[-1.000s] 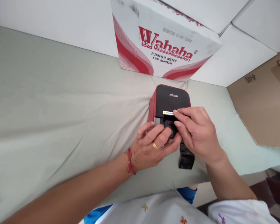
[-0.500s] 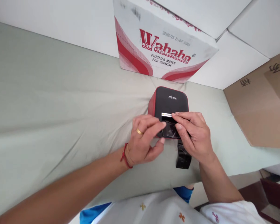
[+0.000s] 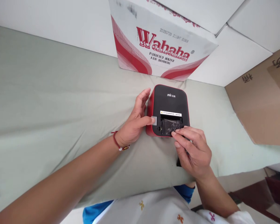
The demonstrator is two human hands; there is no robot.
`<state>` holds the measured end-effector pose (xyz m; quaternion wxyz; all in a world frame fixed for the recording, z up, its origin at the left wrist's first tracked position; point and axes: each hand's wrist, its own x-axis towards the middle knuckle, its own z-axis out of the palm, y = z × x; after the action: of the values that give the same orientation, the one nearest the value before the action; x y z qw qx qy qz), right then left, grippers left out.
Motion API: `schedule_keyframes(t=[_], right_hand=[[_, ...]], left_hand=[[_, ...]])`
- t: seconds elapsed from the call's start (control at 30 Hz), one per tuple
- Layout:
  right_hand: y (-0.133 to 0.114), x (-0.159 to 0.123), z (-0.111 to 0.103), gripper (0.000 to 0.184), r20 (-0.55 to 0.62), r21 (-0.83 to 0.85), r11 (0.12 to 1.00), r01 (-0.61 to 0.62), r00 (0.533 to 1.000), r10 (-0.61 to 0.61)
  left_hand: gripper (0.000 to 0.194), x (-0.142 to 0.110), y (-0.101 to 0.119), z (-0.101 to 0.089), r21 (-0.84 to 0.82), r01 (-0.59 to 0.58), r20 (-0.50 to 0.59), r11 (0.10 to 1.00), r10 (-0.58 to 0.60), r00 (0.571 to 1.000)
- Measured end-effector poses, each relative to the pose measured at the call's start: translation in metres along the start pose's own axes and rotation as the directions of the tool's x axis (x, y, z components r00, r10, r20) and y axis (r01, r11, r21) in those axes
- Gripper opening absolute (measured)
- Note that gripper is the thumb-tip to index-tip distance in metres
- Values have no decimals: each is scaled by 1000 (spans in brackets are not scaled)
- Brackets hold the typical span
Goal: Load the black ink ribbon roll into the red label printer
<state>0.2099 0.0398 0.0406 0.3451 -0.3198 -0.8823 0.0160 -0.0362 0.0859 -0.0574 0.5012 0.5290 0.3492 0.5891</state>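
Observation:
A small black and red printer (image 3: 170, 104) lies on the cloth. A dark, shiny film strip (image 3: 170, 127) comes out of its front slot, creased, and a lower piece hangs past the front edge, mostly hidden by my right hand. My left hand (image 3: 136, 119) is at the printer's left side, its thumb on a grey square button (image 3: 155, 120) and its fingers stretched along the red side. My right hand (image 3: 193, 149) is at the front right corner, fingertips pinched on the strip's lower right edge.
A white and red water carton (image 3: 163, 46) stands behind the printer against white panels. A brown cardboard box (image 3: 259, 109) is at the right. Pale green cloth (image 3: 60, 102) covers the surface, and its front edge lies close to my body.
My left hand has left the film strip and moved back to the printer's side, thumb now on the grey button. My right hand has come slightly down, toward the front edge.

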Motion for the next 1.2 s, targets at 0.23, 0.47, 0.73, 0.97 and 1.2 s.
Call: schedule_keyframes(t=[0.23,0.47,0.73,0.97,1.2], right_hand=[[4,2,-3,55,10,16,1000,14,1000,-14],[29,51,-21,20,135,154,983,-104,987,84],[48,137,0,32,670,-351,928,-122,660,341],[36,149,24,30,712,-527,850,-12,540,449],[22,122,-40,31,545,-266,914,-307,734,405]], left_hand=[[98,3,0,0,-6,-39,53,999,40,998],[88,5,-4,2,-24,-26,77,999,28,997],[86,5,-6,-1,-40,-13,93,999,17,996],[86,6,-6,0,-38,3,98,999,1,995],[86,8,2,5,-196,57,89,979,-40,995]])
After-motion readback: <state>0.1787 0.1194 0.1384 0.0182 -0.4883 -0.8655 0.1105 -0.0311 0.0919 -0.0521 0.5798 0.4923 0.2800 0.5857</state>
